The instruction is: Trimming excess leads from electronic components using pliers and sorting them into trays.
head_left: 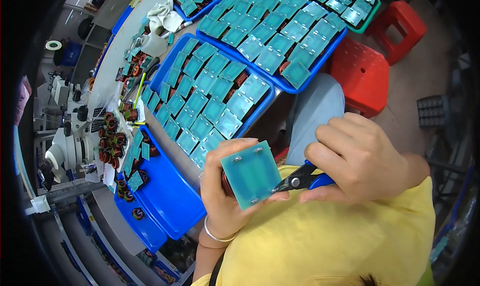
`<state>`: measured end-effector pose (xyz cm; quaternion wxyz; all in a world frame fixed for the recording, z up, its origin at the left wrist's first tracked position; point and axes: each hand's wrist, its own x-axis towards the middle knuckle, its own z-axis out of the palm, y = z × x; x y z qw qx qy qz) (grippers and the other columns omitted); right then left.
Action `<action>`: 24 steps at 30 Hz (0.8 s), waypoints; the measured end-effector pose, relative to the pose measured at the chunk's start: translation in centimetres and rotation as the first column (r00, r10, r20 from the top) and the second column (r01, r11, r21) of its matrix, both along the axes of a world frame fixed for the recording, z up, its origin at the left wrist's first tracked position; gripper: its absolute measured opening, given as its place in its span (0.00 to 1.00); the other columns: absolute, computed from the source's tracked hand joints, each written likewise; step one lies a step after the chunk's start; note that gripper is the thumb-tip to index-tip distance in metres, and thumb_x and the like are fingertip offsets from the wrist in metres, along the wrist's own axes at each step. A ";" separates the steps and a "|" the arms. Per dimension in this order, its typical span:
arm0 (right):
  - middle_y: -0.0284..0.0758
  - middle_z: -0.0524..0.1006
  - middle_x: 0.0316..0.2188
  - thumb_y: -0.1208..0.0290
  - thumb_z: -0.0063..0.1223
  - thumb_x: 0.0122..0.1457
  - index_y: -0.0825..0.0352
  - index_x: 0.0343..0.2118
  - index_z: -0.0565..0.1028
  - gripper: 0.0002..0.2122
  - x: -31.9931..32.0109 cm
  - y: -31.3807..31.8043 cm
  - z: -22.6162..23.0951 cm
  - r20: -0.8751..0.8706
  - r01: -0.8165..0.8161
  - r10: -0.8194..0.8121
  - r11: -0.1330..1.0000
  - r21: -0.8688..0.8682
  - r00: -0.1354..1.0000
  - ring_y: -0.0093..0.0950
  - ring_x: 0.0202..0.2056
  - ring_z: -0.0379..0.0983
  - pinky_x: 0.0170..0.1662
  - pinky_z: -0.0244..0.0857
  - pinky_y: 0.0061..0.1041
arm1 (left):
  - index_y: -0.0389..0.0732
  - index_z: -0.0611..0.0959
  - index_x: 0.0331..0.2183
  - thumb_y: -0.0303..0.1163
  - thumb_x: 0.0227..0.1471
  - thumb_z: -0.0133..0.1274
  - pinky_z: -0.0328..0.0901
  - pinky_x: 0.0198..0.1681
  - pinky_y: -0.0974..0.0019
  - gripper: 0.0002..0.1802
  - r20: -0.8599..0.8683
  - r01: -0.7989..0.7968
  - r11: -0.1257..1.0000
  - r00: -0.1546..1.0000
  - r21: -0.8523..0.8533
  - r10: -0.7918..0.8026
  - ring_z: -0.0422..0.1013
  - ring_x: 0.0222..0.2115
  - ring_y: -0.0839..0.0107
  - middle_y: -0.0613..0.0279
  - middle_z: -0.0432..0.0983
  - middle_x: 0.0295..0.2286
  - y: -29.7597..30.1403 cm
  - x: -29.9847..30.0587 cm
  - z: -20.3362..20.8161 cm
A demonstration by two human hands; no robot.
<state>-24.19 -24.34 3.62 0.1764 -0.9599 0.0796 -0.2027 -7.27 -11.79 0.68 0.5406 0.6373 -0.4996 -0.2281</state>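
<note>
My left hand [218, 198] grips a square green circuit board [251, 176] by its edges, tilted with its flat face toward me. A copper-wound coil [226, 184] shows partly behind that board, beside my fingers. Small metal solder points stand out near the board's corners. In my right hand [352, 153] are blue-handled side cutters [297, 181], fingers wrapped round the handles. Their jaw tips touch or nearly touch the solder point at the lower right corner; whether the jaws have closed on a wire end cannot be made out.
Blue trays hold rows of similar boards, one in the middle [264, 109] and one farther off [320, 66]. Nearer left lies another blue tray [170, 201]. Loose coils [112, 141] crowd the table's left side, and a white cloth [165, 17] lies behind. Red stools [357, 76] stand at right.
</note>
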 end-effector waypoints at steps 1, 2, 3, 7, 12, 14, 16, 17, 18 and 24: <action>0.34 0.58 0.18 0.48 0.49 0.45 0.67 0.21 0.65 0.22 0.0 0.0 0.1 -0.011 0.000 -0.001 1.000 -0.016 1.000 0.30 0.19 0.58 0.23 0.51 0.26 | 0.35 0.66 0.38 0.51 0.17 0.68 0.65 0.29 0.72 0.47 -0.004 -0.003 1.000 1.000 0.002 0.003 0.69 0.28 0.70 0.56 0.70 0.31 -0.1 0.0 -0.1; 0.34 0.58 0.18 0.48 0.50 0.44 0.67 0.21 0.65 0.22 0.0 0.0 0.1 -0.022 0.000 -0.001 0.999 -0.032 1.000 0.30 0.19 0.57 0.23 0.50 0.26 | 0.35 0.66 0.39 0.50 0.16 0.68 0.66 0.30 0.71 0.47 0.040 0.008 1.000 0.999 -0.018 -0.008 0.69 0.29 0.69 0.56 0.69 0.32 -0.1 0.1 -0.1; 0.34 0.58 0.18 0.48 0.50 0.44 0.67 0.21 0.65 0.22 0.0 0.0 0.1 -0.026 -0.004 0.003 1.000 -0.030 1.000 0.30 0.19 0.57 0.23 0.50 0.26 | 0.36 0.66 0.39 0.50 0.16 0.68 0.67 0.31 0.71 0.47 0.085 0.020 0.999 0.996 -0.038 -0.017 0.70 0.31 0.68 0.56 0.68 0.33 0.0 0.1 0.0; 0.34 0.58 0.17 0.49 0.51 0.44 0.66 0.20 0.63 0.21 -0.1 0.0 -0.1 -0.057 0.007 -0.008 1.000 -0.019 0.998 0.30 0.19 0.58 0.23 0.51 0.26 | 0.35 0.67 0.39 0.50 0.16 0.68 0.67 0.32 0.69 0.47 0.091 0.034 0.999 0.995 -0.005 -0.034 0.70 0.33 0.67 0.57 0.67 0.34 -0.3 0.0 0.3; 0.35 0.59 0.16 0.51 0.52 0.44 0.66 0.20 0.62 0.21 0.0 -0.4 -1.1 -0.101 -0.012 0.015 0.999 0.034 0.995 0.31 0.19 0.59 0.23 0.55 0.28 | 0.33 0.69 0.38 0.39 0.23 0.69 0.64 0.36 0.67 0.38 0.113 0.013 1.000 0.993 -0.003 -0.013 0.69 0.33 0.63 0.54 0.71 0.32 -0.9 -0.2 0.6; 0.36 0.61 0.17 0.53 0.53 0.45 0.66 0.21 0.62 0.19 -0.1 -0.1 -0.6 -0.071 -0.004 0.010 0.997 0.075 0.997 0.33 0.19 0.61 0.23 0.57 0.29 | 0.33 0.69 0.37 0.42 0.24 0.68 0.65 0.33 0.68 0.38 0.083 0.020 1.000 0.996 -0.005 -0.019 0.70 0.31 0.64 0.54 0.71 0.31 -0.5 -0.1 0.7; 0.36 0.63 0.18 0.54 0.54 0.44 0.67 0.21 0.63 0.19 -0.7 -0.8 -0.8 -0.012 -0.056 0.059 0.977 0.204 0.998 0.34 0.20 0.62 0.23 0.58 0.29 | 0.33 0.69 0.37 0.44 0.24 0.68 0.65 0.30 0.69 0.39 0.056 0.021 1.000 0.998 -0.008 -0.021 0.70 0.29 0.65 0.54 0.70 0.31 -0.7 0.2 0.9; 0.37 0.64 0.19 0.55 0.55 0.44 0.67 0.21 0.63 0.19 -1.0 -1.5 -1.3 0.047 -0.118 0.108 0.933 0.340 0.993 0.36 0.20 0.63 0.24 0.58 0.30 | 0.33 0.69 0.37 0.52 0.26 0.64 0.63 0.25 0.74 0.40 -0.364 0.085 0.996 0.929 0.036 -0.066 0.68 0.24 0.69 0.56 0.68 0.31 -1.1 0.1 0.9; 0.37 0.64 0.19 0.55 0.55 0.44 0.67 0.21 0.63 0.19 -1.5 -2.1 -1.9 0.059 -0.134 0.121 0.935 0.328 0.991 0.36 0.20 0.63 0.24 0.58 0.30 | 0.34 0.68 0.38 0.59 0.28 0.60 0.60 0.19 0.79 0.42 -0.718 0.162 0.986 0.691 0.044 -0.081 0.66 0.19 0.72 0.58 0.65 0.31 -1.5 0.0 0.9; 0.39 0.69 0.25 0.61 0.59 0.43 0.68 0.24 0.65 0.17 -1.6 -2.4 -2.7 -0.479 0.103 0.078 0.935 0.340 0.874 0.39 0.27 0.67 0.30 0.63 0.30 | 0.34 0.67 0.38 0.62 0.32 0.57 0.54 0.13 0.84 0.43 -0.910 0.323 0.920 0.270 -0.222 -0.315 0.60 0.13 0.79 0.60 0.62 0.27 -1.3 1.3 -0.4</action>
